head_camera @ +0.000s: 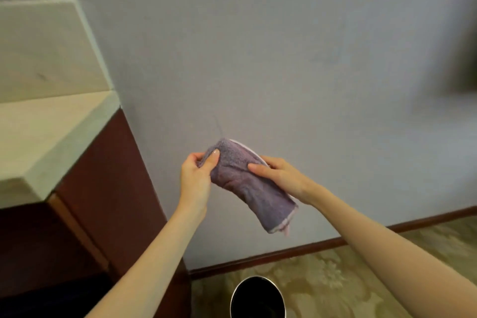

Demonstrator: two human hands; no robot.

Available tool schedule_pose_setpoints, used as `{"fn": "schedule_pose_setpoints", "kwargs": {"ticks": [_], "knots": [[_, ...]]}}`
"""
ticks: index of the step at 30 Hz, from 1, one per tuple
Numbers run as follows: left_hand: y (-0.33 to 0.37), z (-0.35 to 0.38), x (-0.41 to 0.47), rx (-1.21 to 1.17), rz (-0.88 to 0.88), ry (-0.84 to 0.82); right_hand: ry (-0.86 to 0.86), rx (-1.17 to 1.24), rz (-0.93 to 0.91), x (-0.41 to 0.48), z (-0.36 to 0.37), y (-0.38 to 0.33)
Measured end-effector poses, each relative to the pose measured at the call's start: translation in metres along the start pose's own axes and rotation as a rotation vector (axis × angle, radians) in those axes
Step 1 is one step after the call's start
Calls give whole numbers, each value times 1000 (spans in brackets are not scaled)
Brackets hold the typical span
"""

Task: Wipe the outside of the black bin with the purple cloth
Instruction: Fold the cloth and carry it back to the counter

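The purple cloth [247, 183] is folded into a thick pad and held up in front of the wall. My left hand [197, 175] pinches its upper left corner between thumb and fingers. My right hand [280, 175] grips its right side, thumb on the front. The cloth's lower end hangs free toward the right. The black bin [257, 298] stands on the floor far below my hands at the bottom edge of the view; only its round silver-rimmed opening and dark inside show.
A dark wooden cabinet [103, 201] with a pale stone top [46, 131] stands at left against the light wall. A patterned beige carpet [348, 279] covers the floor, bordered by a brown baseboard [296, 250].
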State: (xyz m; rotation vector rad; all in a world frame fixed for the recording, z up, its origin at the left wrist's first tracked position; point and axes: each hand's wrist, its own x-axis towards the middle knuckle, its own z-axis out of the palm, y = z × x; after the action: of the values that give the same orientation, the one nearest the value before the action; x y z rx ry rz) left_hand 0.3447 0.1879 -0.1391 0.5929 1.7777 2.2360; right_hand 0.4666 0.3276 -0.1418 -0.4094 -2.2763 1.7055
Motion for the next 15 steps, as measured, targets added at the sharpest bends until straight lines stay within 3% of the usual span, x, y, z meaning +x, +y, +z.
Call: {"fn": "schedule_pose_setpoints", "kwargs": {"ticks": [7, 15], "knots": [[112, 5, 30, 48, 125, 53, -196, -96, 2, 8, -21, -122], [177, -29, 59, 53, 185, 123, -291, -123, -10, 27, -17, -176]]}}
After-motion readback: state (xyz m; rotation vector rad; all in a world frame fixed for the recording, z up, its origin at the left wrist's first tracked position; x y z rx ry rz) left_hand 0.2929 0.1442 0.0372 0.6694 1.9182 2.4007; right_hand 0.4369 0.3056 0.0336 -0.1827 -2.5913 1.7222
